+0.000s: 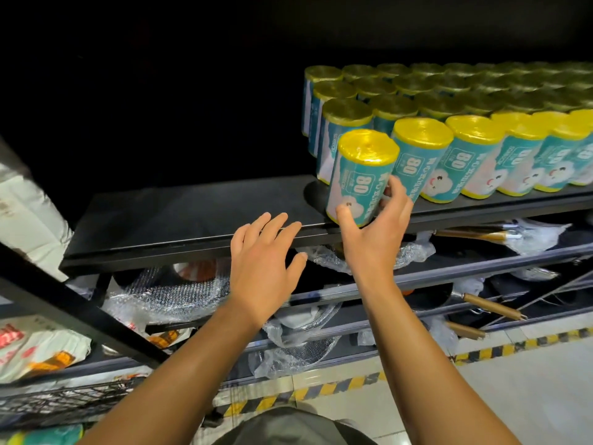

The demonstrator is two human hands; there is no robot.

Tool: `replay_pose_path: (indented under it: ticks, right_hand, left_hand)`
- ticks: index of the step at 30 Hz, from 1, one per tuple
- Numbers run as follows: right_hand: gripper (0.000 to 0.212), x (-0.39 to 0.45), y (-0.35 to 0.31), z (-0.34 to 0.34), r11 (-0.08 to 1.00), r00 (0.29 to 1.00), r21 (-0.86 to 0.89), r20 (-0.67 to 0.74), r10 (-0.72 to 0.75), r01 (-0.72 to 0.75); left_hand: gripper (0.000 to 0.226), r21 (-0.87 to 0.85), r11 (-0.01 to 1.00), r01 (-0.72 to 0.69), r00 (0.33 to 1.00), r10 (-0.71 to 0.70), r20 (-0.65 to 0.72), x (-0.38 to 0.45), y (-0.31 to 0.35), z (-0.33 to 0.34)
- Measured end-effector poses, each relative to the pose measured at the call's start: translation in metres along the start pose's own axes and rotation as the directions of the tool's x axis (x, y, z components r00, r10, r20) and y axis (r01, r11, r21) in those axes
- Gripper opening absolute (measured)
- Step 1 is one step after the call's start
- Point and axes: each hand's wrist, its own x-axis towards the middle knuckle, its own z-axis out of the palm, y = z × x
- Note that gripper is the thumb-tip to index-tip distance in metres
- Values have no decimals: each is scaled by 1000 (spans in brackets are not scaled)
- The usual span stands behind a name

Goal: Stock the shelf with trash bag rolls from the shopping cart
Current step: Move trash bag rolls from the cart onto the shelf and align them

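Observation:
A teal trash bag roll (359, 175) with a yellow top stands at the front edge of the black shelf (179, 216), leftmost in the front row. My right hand (375, 226) grips its lower part, thumb on the left side and fingers on the right. To its right and behind it stand several identical rolls (475, 155) in rows. My left hand (263, 255) hovers open with spread fingers at the shelf's front edge, touching no roll. A corner of the wire shopping cart (61, 403) shows at bottom left, with a roll (45, 436) in it.
The left half of the shelf is bare. Lower shelves hold bubble-wrapped pans (167, 293) and wooden-handled pans (491, 308). White bags (29, 348) lie at far left. A black diagonal frame bar (80, 313) crosses at left. Yellow-black floor tape (481, 353) runs along the shelf base.

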Motion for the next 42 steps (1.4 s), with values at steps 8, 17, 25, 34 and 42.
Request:
replay_pose_path:
  ticks: [8, 17, 25, 34, 42]
  right_hand:
    - [66, 11, -3, 7, 996, 1000, -82, -17, 18, -19]
    - [66, 12, -4, 12, 987, 999, -151, -33, 43, -48]
    - [66, 16, -18, 11, 976, 995, -195, -17, 100, -101]
    - [75, -11, -19, -40, 966, 976, -252, 189, 110, -60]
    - [74, -132, -8, -98, 929, 795, -271, 605, -40, 253]
  left_hand:
    - [56, 9, 1000, -20, 1000, 20, 17, -2, -3, 0]
    - [62, 41, 998, -41, 999, 40, 18, -4, -2, -1]
    - [71, 64, 998, -20, 997, 15, 82, -12, 4, -4]
    - [69, 5, 996, 94, 987, -94, 129, -35, 20, -17]
    - [62, -104, 963, 247, 969, -244, 46, -154, 24, -19]
